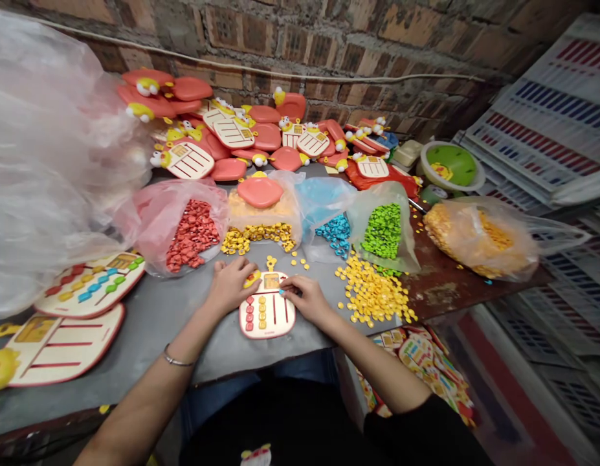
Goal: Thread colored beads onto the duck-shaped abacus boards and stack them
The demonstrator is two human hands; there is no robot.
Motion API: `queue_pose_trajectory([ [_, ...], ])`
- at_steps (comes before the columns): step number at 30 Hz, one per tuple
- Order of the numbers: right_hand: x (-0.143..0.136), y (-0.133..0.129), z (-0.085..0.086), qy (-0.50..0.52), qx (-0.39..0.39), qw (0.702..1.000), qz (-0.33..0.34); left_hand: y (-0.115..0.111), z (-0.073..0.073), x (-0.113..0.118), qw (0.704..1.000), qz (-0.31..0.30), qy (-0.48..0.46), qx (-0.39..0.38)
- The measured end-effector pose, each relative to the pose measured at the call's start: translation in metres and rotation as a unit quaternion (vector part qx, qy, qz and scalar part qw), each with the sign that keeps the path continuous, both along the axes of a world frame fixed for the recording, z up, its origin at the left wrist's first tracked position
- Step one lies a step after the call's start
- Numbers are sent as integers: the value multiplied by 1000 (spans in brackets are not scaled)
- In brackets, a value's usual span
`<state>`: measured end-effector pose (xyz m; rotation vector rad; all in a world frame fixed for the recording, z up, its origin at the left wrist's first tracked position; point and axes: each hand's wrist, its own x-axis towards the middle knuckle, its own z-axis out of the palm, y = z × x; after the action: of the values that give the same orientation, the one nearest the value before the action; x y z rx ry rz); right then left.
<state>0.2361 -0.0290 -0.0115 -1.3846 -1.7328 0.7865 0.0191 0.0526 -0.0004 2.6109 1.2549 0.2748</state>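
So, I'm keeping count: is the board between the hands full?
Only partly full: the board holds columns of red pieces and yellow pieces, but two slots look bare.

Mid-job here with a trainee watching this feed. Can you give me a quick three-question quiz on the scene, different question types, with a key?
1. Multiple choice: what colour is the small piece at the right hand?
A) red
B) blue
C) green

2. True or false: the bag of green pieces lies to the right of the bag of blue pieces.

3. Fill in the blank: on the board, one column holds red pieces and the column right beside it holds ____ pieces.

Key:
1. B
2. True
3. yellow
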Motion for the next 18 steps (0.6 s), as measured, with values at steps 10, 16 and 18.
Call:
queue_pose_trajectory([
  [10, -13, -4, -3, 5, -4, 998, -68, -1, -3, 1, 1000, 14, 2, 22],
  [16, -37, -9, -6, -95, 55, 986, -122, -2, -2, 1, 1000, 15, 1, 26],
  [18, -43, -10, -5, -122, 53, 983, -123, -2, -2, 2, 1000, 16, 0, 27],
])
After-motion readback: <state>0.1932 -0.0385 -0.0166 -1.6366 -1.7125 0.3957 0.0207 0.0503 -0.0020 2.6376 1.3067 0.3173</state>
